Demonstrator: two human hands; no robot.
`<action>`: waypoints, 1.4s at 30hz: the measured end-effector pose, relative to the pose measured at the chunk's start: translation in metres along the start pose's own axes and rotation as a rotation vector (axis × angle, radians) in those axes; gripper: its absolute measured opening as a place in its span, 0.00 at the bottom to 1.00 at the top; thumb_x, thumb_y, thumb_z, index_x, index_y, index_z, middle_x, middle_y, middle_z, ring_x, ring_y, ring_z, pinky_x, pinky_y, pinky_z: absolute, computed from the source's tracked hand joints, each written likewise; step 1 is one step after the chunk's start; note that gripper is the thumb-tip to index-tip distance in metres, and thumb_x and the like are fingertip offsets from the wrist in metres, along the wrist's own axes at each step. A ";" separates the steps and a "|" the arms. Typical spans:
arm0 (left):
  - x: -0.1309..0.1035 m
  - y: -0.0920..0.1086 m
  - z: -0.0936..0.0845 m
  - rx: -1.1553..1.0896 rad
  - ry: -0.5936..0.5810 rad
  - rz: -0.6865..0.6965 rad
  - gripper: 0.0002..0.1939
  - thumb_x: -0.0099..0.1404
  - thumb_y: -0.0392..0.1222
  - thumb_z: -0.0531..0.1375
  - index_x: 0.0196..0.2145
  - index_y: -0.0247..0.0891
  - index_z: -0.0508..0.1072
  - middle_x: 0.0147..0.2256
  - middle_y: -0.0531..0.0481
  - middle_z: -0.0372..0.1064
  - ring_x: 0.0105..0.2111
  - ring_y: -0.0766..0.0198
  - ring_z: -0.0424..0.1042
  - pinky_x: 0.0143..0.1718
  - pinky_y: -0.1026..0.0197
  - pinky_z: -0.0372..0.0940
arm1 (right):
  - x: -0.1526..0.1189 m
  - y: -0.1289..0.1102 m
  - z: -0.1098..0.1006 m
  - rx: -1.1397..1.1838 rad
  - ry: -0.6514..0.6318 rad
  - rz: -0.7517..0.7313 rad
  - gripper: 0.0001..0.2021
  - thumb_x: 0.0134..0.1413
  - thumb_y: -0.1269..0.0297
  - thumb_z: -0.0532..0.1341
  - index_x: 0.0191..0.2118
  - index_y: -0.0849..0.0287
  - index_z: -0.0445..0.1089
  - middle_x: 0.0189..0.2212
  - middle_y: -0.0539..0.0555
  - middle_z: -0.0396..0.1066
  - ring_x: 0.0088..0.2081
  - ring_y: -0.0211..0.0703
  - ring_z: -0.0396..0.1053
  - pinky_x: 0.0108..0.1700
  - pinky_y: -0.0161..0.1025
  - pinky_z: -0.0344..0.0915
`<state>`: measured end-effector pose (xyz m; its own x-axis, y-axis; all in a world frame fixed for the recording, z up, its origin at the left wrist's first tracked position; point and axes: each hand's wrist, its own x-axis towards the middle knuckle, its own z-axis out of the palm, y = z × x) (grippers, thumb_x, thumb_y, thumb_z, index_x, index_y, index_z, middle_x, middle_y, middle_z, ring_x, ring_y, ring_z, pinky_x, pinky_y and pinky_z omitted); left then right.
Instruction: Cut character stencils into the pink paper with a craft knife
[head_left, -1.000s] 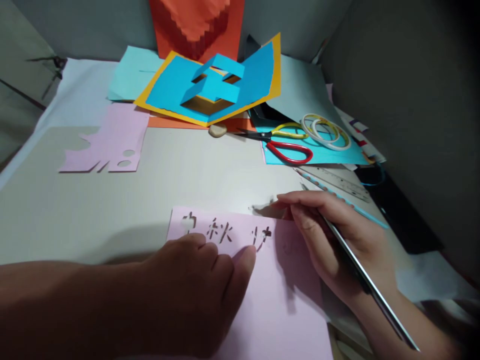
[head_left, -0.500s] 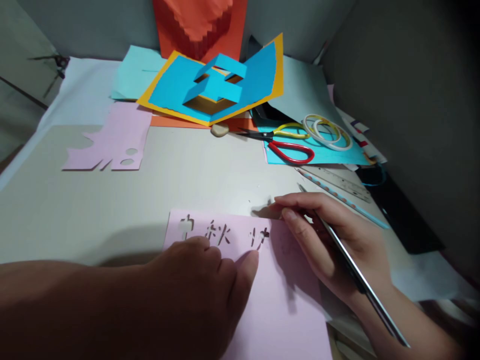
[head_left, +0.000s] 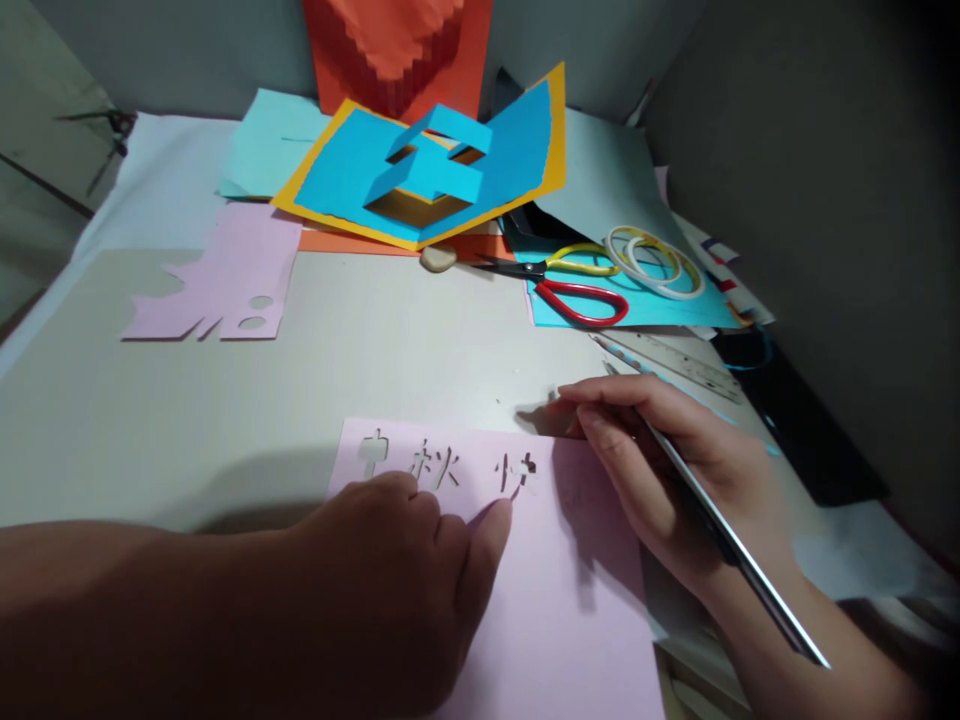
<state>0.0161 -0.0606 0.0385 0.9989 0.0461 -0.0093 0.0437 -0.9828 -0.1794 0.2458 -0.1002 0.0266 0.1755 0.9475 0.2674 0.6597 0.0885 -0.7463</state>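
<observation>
My left hand [head_left: 405,580] presses down on a pink sheet of paper [head_left: 559,640], fingers curled under and the thumb tip just below the third cut-out character. Several Chinese characters are cut along the top of the sheet, and fainter marks show at its right in shadow. My right hand [head_left: 675,470] hovers over the sheet's upper right corner. It holds a slim silver craft knife [head_left: 739,565] slanted across the palm, its tip poking out beyond the index finger, away from the paper. Thumb and index finger are close together; whether a scrap is pinched there I cannot tell.
Beyond the sheet lie scissors [head_left: 581,303] with red and yellow handles, tape rolls [head_left: 694,290], a ruler [head_left: 697,370] and a pencil [head_left: 626,352]. A blue and yellow pop-up card [head_left: 322,180] stands at the back. A cut pink piece [head_left: 240,260] rests at left.
My right hand has shifted slightly to the right and up with the craft knife, away from the characters. My left hand stays almost in place on the paper.
</observation>
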 end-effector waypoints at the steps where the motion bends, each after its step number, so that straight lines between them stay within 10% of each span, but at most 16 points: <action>1: 0.000 0.000 0.000 0.007 -0.011 0.001 0.24 0.68 0.32 0.52 0.59 0.21 0.69 0.24 0.48 0.68 0.20 0.60 0.67 0.19 0.56 0.69 | 0.001 0.000 0.000 0.014 0.003 0.034 0.06 0.64 0.67 0.61 0.42 0.52 0.76 0.34 0.49 0.82 0.35 0.40 0.81 0.36 0.34 0.76; 42: -0.002 0.005 0.014 0.016 0.049 -0.108 0.35 0.60 0.36 0.63 0.61 0.13 0.61 0.24 0.53 0.65 0.19 0.60 0.65 0.17 0.54 0.64 | 0.006 0.017 -0.012 -0.072 -0.170 -0.085 0.10 0.61 0.71 0.61 0.44 0.50 0.76 0.39 0.51 0.81 0.38 0.45 0.78 0.36 0.38 0.73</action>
<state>0.0142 -0.0630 0.0243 0.9880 0.1428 0.0588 0.1516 -0.9695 -0.1925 0.2667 -0.0970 0.0232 -0.0051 0.9763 0.2165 0.7186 0.1542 -0.6781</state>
